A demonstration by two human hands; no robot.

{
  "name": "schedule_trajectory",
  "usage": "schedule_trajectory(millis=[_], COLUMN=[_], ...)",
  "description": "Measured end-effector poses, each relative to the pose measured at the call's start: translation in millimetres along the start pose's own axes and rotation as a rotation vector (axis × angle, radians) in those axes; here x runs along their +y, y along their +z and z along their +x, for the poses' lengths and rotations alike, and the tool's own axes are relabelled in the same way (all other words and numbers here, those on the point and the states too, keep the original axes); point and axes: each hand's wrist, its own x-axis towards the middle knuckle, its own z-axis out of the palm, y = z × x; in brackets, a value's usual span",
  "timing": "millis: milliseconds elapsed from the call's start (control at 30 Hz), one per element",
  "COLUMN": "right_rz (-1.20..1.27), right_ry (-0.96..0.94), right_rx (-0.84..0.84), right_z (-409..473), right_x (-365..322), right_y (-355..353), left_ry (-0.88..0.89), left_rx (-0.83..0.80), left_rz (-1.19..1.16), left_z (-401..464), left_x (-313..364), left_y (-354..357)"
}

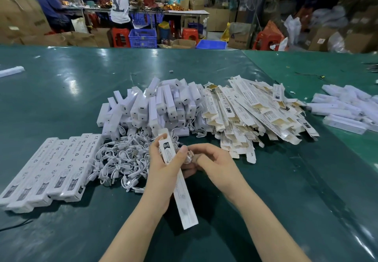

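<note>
My left hand grips a long narrow white box near its upper end, the box slanting down toward me. My right hand is right beside it, with thumb and fingers pinching a small white cable piece at the box's side. Just beyond the hands lies a tangle of short white cables. Behind that is a heap of white plastic units.
A row of closed white boxes lies at the left. Flat unfolded cartons are piled at the right, more white boxes at the far right. The green table stretches back; people work at another table beyond.
</note>
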Motion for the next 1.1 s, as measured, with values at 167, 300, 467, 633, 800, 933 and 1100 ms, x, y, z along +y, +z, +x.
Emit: schedule_trajectory(millis=[167, 300, 467, 633, 800, 933, 1100], right_rz=[0.107, 0.251, 0.388, 0.341, 0.149, 0.171, 0.241], right_ry=[0.023, 0.215, 0.262, 0.129, -0.068, -0.117, -0.146], right_rx=[-0.073, -0.089, -0.181, 0.096, 0.253, 0.219, 0.216], right_z=[0, 2, 2, 3, 3, 0, 0], right_x=[1, 1, 2, 5, 2, 1, 0], right_y=[0, 3, 7, 9, 1, 6, 6], left_ry=[0.040, 0.058, 0.079, 0.055, 0.048, 0.047, 0.061], left_rx=[0.034, 0.011, 0.026, 0.033, 0.017, -0.012, -0.012], left_rz=[-0.020, -0.028, -0.034, 0.000, 0.005, -0.016, -0.009], left_z=[5, 3, 3, 0, -2, -1, -1], left_x=[2, -1, 2, 2, 1, 1, 1], left_y=[-4, -2, -3, 0, 2, 0, 0])
